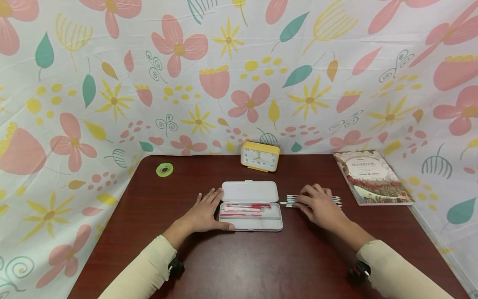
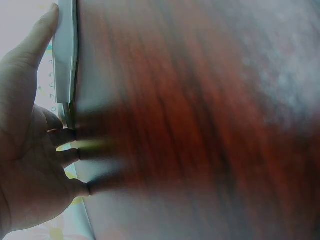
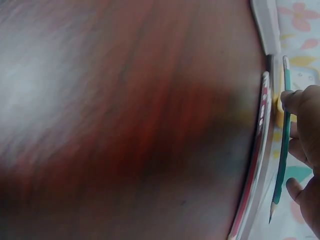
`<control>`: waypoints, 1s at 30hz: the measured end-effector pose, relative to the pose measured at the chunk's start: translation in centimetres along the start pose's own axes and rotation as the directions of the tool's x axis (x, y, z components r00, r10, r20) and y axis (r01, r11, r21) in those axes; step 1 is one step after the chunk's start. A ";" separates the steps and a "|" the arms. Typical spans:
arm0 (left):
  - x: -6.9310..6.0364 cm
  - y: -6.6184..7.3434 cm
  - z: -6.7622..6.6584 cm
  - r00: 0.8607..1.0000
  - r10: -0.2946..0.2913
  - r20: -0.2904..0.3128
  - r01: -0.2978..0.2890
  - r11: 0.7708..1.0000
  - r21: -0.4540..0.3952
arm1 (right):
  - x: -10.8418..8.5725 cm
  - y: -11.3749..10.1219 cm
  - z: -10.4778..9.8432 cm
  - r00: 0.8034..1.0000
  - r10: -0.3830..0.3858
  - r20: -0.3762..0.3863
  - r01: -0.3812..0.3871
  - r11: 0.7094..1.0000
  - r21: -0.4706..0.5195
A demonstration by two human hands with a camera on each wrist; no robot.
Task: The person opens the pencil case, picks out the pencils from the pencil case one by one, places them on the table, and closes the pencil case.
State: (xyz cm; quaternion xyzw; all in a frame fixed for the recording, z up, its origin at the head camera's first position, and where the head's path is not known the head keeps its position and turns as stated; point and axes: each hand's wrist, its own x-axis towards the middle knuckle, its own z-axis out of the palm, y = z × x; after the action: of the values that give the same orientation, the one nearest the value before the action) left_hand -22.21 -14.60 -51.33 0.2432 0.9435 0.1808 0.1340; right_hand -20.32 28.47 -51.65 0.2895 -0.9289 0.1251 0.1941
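Note:
A white pencil case (image 1: 271,223) lies with its lid (image 1: 250,192) laid back. Pens, among them a red-capped pen (image 1: 260,206), lie in its rear compartment. My left hand (image 1: 203,212) rests at the case's left side, thumb on the front left corner, other fingers spread by the lid. Right of the case several pencils (image 1: 290,201) lie side by side under my right hand (image 1: 317,207), which covers their middles. Seen from the right wrist, that hand pinches a green pencil (image 3: 284,150) above the table, while a red pencil (image 3: 256,155) lies below it.
A yellow alarm clock (image 1: 260,156) stands behind the case. A roll of green tape (image 1: 164,169) lies at the back left, and a book (image 1: 373,176) at the back right. Flowered cloth (image 1: 231,50) hangs along the edges of the dark wooden table (image 1: 239,265).

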 end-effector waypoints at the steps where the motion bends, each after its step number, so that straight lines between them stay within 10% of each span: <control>1: 0.0 0.0 0.0 1.000 0.001 -0.001 -0.001 1.000 -0.002 | -0.3 0.2 0.0 1.000 0.002 -0.002 -0.002 1.000 -0.001; 30: 0.0 -0.1 -0.2 1.000 0.017 0.009 -0.017 1.000 -0.015 | -1.9 1.0 0.5 0.998 -0.046 -0.034 0.044 0.998 -0.050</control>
State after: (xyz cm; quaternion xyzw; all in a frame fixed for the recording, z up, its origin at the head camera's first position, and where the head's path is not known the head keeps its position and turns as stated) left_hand -22.31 -14.70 -51.19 0.2511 0.9394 0.1875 0.1387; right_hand -19.59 30.05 -53.02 0.3031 -0.9215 0.1026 0.2201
